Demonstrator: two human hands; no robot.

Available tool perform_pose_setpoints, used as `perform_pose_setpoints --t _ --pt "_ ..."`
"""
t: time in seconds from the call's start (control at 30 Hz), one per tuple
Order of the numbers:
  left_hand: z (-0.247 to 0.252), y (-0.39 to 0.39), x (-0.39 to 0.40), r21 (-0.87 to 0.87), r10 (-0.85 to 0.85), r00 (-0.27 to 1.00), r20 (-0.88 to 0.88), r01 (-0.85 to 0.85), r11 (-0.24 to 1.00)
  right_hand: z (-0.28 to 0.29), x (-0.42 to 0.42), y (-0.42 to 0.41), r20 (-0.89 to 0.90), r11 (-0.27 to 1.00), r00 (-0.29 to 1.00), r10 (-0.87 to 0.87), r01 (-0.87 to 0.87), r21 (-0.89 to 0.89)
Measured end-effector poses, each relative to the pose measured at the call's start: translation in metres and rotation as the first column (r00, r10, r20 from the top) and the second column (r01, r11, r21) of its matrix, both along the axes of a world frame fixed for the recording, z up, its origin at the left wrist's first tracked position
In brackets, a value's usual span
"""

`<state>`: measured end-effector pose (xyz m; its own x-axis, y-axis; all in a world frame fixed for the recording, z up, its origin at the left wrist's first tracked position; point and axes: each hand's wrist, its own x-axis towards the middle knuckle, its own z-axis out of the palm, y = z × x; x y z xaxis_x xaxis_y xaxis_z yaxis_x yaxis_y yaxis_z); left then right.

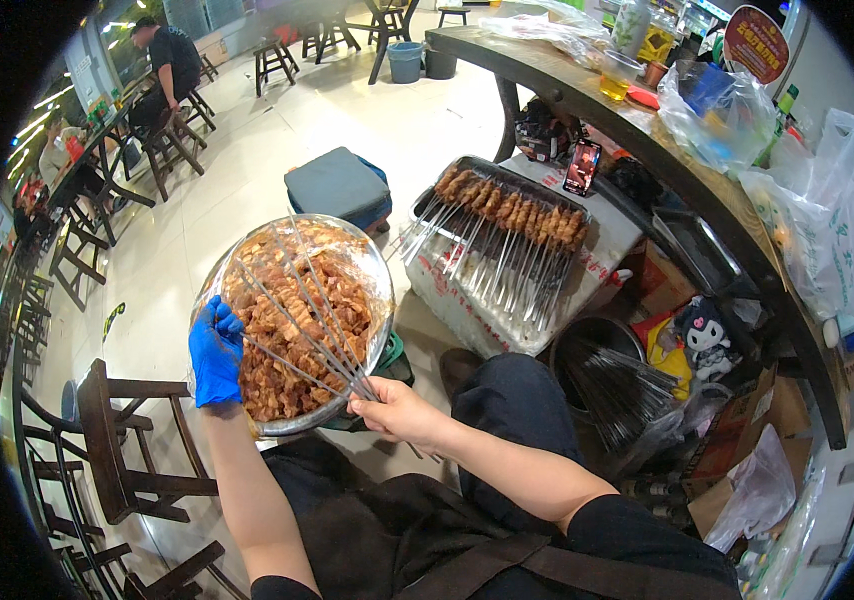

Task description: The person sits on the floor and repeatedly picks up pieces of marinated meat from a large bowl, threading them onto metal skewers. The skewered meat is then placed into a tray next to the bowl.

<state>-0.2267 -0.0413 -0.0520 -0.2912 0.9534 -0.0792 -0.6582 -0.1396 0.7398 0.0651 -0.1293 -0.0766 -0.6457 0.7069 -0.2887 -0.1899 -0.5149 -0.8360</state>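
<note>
Several thin metal skewers [310,337] are held by their lower ends in my bare right hand [389,411], and they fan out over a large metal bowl [388,300]. Chunks of raw, marinated meat [277,382] fill this bowl, and clear plastic film [329,229] lies along its far rim. My left hand [218,346], in a blue glove, is at the bowl's left side with its fingers curled. One skewer's tip reaches the glove; whether the fingers pinch it or a piece of meat is hidden. Right of the bowl, a metal tray [464,163] carries rows of meat-loaded skewers [517,214].
The tray rests on a white foam box [442,319], with a lit phone [582,166] behind. Bare skewers [614,390] stand in a dark bucket [569,334]. A wooden table [697,161] curves along the right. Stools [108,450] stand left; a person [172,64] sits farther off.
</note>
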Motion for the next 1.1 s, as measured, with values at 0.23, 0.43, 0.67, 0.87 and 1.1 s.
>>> perform_pose_setpoints --t 0.23,0.43,0.67,0.87,1.1 --pt "0.012 -0.006 0.01 -0.014 0.09 0.996 -0.015 -0.091 0.996 0.008 0.003 0.001 -0.014 0.999 0.999 0.028 -0.029 -0.044" --pt "0.0 -0.004 -0.007 0.064 0.009 0.999 0.054 -0.012 0.998 0.006 0.003 0.001 0.031 1.0 0.999 0.03 -0.03 -0.011" --pt "-0.021 0.004 -0.024 0.106 0.059 0.998 0.02 -0.061 0.993 0.01 0.001 0.0 0.071 0.999 0.997 0.015 -0.018 0.031" --pt "-0.013 0.003 -0.005 0.113 0.074 0.972 0.223 -0.101 0.988 0.021 0.005 0.001 0.093 0.997 0.995 -0.044 0.038 0.06" --pt "-0.004 0.002 0.004 0.123 0.111 0.948 0.298 -0.154 0.98 0.011 0.002 0.001 0.107 0.993 0.992 -0.069 0.059 0.098"
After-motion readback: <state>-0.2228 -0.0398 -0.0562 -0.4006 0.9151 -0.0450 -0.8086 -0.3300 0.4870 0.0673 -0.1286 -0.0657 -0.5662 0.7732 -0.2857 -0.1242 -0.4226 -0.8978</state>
